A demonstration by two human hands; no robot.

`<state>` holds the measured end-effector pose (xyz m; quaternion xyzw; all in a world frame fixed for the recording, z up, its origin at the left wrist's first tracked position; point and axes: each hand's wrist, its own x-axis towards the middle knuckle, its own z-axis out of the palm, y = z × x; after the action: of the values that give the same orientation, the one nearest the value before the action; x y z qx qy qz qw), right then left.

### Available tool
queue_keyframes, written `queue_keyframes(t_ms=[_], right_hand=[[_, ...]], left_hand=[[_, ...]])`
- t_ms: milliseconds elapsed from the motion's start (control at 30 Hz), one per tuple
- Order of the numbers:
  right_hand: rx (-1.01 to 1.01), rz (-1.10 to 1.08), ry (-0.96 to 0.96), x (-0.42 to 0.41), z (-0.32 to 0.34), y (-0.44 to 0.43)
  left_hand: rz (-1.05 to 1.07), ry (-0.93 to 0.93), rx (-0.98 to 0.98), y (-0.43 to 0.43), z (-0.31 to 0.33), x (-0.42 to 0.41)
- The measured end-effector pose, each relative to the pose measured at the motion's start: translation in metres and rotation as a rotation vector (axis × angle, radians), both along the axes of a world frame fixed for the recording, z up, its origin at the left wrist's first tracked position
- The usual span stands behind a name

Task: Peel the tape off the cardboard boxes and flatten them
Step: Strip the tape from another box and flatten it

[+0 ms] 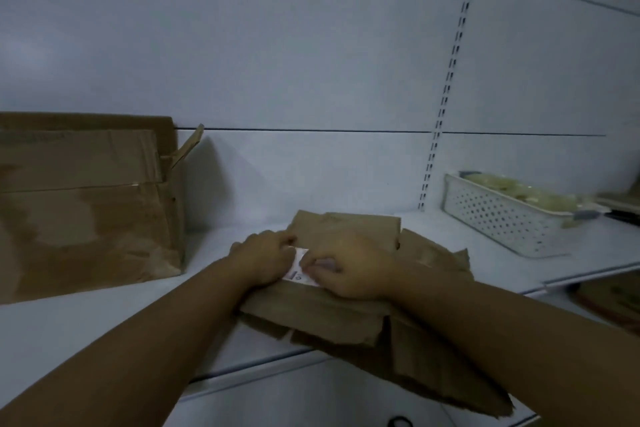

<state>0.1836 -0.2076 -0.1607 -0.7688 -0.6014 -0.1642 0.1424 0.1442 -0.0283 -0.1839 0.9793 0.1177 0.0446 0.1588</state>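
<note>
No words or numbers can be read anywhere. The only printed item is a white label [298,269] stuck on the flattened cardboard box [329,315]. It is partly covered by the left hand [266,256] and the right hand [349,267]. It carries a few small dark marks near its lower edge and a faint pinkish tint. These are too blurred to make out as letters, digits or a logo.

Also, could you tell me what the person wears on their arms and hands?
Both forearms are bare to the picture's edge, no sleeves. The left grip and right grip wear no gloves. No watch or bracelet shows; rings are too blurred to judge.
</note>
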Motion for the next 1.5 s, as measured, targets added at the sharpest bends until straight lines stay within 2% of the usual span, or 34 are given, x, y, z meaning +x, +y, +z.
queue_keyframes(t_ms=[100, 167, 233, 333, 400, 500, 600, 667, 733, 800, 867, 933, 1000, 1067, 1133, 1233, 1400, 1500], right_hand=[[0.163, -0.360, 0.065, 0.018, 0.016, -0.055], [0.167, -0.667, 0.167, 0.033, 0.017, -0.097], [0.135, -0.863, 0.321, 0.035, 0.007, -0.127], [0.087, -0.770, 0.523, 0.024, -0.012, -0.140], [0.076, -0.680, 0.558, 0.018, -0.014, -0.140], [0.047, -0.621, 0.396, 0.014, -0.005, -0.148], [0.121, -0.612, 0.184, 0.013, 0.001, -0.170], [0.226, -0.572, 0.083, 0.009, 0.004, -0.195], [0.355, -0.555, 0.018, 0.009, 0.007, -0.228], [0.533, -0.587, 0.125, 0.011, 0.012, -0.264], [0.727, -0.637, 0.403, 0.011, 0.019, -0.301], [0.909, -0.646, 0.780, 0.011, 0.024, -0.340], [0.980, -0.625, 1.126, 0.015, 0.024, -0.388], [0.966, -0.578, 1.302, 0.015, 0.024, -0.437], [1.022, -0.579, 1.315, 0.010, 0.024, -0.478], [1.144, -0.657, 1.226, 0.005, 0.023, -0.531], [1.138, -0.784, 1.000, 0.004, 0.021, -0.603], [1.144, -0.824, 0.946, 0.013, 0.015, -0.637]], left_hand=[[0.034, 0.004, 0.196, -0.005, -0.018, 0.008], [0.063, -0.043, 0.184, -0.003, -0.023, 0.011], [0.098, -0.077, 0.143, -0.002, -0.025, 0.012], [0.091, -0.122, 0.055, -0.002, -0.021, 0.009], [0.086, -0.192, -0.116, -0.006, -0.015, 0.002], [0.147, -0.237, -0.444, -0.007, 0.000, -0.007], [0.060, 0.003, -0.996, -0.011, 0.027, -0.016], [-0.095, 0.103, -1.122, -0.026, 0.039, -0.017], [-0.184, 0.034, -1.157, -0.054, 0.045, -0.009], [-0.224, -0.066, -1.184, -0.091, 0.051, 0.000], [-0.275, -0.101, -1.210, -0.135, 0.058, 0.009], [-0.332, -0.101, -1.226, -0.179, 0.063, 0.019], [-0.363, -0.090, -1.242, -0.224, 0.066, 0.029], [-0.369, -0.078, -1.270, -0.268, 0.063, 0.042], [-0.370, -0.055, -1.289, -0.312, 0.058, 0.056], [-0.350, 0.003, -1.306, -0.376, 0.044, 0.079], [-0.398, 0.160, -1.337, -0.460, 0.023, 0.119], [-0.437, 0.196, -1.328, -0.496, 0.017, 0.152]])
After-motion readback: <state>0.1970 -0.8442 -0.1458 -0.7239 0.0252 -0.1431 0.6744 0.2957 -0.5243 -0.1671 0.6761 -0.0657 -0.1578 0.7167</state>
